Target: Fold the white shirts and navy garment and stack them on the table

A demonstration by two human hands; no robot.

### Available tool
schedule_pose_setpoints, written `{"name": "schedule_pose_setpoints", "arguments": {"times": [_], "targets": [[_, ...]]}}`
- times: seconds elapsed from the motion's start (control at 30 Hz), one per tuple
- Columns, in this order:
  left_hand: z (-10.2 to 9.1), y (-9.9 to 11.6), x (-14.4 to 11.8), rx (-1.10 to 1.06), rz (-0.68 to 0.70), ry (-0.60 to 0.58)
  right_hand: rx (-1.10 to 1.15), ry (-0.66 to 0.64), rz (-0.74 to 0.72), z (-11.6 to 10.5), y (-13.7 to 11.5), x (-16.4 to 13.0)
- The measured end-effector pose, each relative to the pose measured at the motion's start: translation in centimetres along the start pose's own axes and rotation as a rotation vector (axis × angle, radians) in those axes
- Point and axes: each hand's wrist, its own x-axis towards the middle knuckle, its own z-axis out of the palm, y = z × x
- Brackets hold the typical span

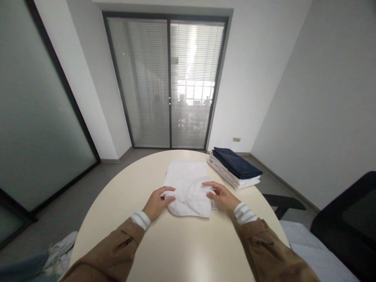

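Note:
A white garment (pixel 188 184) lies folded into a long rectangle on the round cream table (pixel 176 250), reaching away from me. My left hand (pixel 157 202) pinches the garment's near left edge between thumb and fingers. My right hand (pixel 221 196) grips the near right edge the same way. Both arms wear brown sleeves over striped cuffs.
A stack of folded clothes (pixel 235 167), dark blue on top of white ones, sits at the table's far right. A black chair (pixel 346 223) stands to the right. Crumpled cloth (pixel 58 252) lies low at the left. Glass doors with blinds (pixel 169 82) face me.

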Motion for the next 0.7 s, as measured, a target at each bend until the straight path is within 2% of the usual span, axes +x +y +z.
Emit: {"name": "schedule_pose_setpoints", "arguments": {"times": [0.1, 0.17, 0.27, 0.4, 0.53, 0.7], "targets": [[0.8, 0.3, 0.5, -0.089, 0.021, 0.117, 0.053, 0.101, 0.021, 0.3, -0.3, 0.3], [1.3, 0.4, 0.8, -0.117, 0.019, 0.172, 0.086, 0.065, 0.05, 0.5, -0.5, 0.2], [1.8, 0.3, 0.9, -0.136, -0.044, 0.16, 0.057, -0.043, 0.051, 0.7, -0.4, -0.1], [1.7, 0.0, 0.8, -0.185, -0.06, 0.118, 0.008, -0.074, 0.061, 0.6, 0.0, -0.2], [1.3, -0.2, 0.8, -0.205, 0.025, 0.124, -0.087, 0.029, 0.026, 0.5, 0.0, 0.0], [1.1, -0.3, 0.8, -0.127, 0.062, 0.178, -0.287, 0.213, -0.124, 0.7, -0.6, 0.2]]}}
